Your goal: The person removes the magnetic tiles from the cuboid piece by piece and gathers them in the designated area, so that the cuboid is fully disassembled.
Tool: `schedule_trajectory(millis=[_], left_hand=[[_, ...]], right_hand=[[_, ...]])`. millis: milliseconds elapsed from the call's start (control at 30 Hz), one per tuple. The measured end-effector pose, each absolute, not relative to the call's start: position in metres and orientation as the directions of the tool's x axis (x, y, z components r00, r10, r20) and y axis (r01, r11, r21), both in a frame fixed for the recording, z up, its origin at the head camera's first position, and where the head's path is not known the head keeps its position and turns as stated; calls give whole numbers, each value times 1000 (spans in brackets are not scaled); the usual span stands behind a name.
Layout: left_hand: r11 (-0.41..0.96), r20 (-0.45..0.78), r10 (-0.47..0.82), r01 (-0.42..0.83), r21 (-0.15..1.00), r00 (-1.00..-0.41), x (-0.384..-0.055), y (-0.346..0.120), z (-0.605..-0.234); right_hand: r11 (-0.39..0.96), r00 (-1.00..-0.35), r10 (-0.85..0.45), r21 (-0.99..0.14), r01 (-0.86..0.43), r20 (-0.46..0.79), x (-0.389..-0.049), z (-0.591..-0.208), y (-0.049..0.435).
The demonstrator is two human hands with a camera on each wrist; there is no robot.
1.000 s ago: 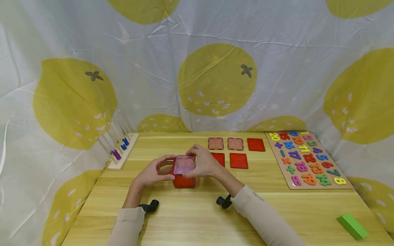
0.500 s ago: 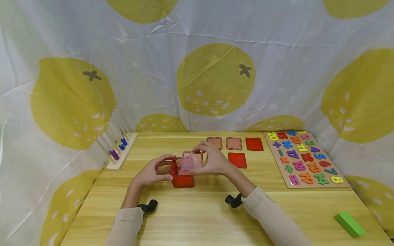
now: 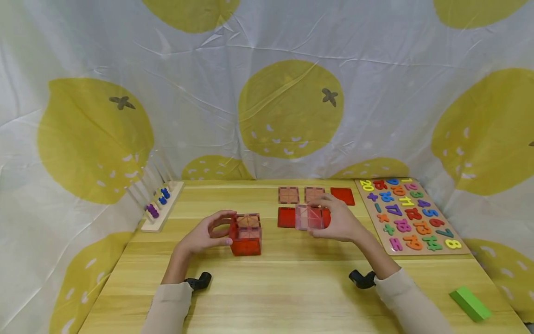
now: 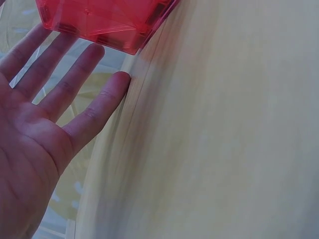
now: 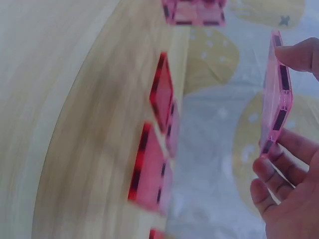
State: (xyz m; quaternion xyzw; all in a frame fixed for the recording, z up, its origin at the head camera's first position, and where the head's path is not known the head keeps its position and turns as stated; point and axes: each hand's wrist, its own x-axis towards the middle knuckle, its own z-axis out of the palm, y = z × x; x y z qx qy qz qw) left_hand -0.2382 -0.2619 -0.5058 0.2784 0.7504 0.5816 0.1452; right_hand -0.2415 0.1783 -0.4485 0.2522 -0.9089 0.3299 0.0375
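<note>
Several square magnetic tiles stand joined into a small open-topped red and pink box [image 3: 246, 247] in the head view. My left hand [image 3: 204, 233] holds that box at its left side, thumb at the front corner and fingers toward the back corner. In the left wrist view the fingers reach up to the box's red wall [image 4: 99, 20]. My right hand [image 3: 340, 222] pinches a clear pink magnetic tile [image 3: 303, 219] by its edges, thumb and fingertips on opposite sides. The held tile [image 5: 274, 94] is above the table, partly covering two red tiles [image 3: 285, 218] lying there.
Two pink tiles [image 3: 289, 195] and a red tile [image 3: 343, 196] form the back row. A number puzzle board [image 3: 410, 218] lies at the right. A peg counting rack with beads [image 3: 163, 208] stands at the left. A green block [image 3: 470, 304] is at the front right.
My right hand has lifted the pink tile off the top of the box and carried it right, over the flat red tiles. My left hand stays at the box.
</note>
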Motion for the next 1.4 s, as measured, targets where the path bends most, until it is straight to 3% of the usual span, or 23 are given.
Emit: schedule_trajectory(millis=[500, 1033, 1400], left_hand=[[185, 100, 581, 251, 950, -808, -239, -262, -507], [181, 96, 579, 243, 953, -810, -237, -261, -508], [162, 154, 591, 303, 939, -792, -239, -263, -508]], right_hand=[[788, -934, -329, -503, -354, 142, -255, -487, 276], [815, -946, -320, -495, -300, 47, -267, -504, 297], [827, -936, -345, -451, -335, 63, -265, -496, 287]])
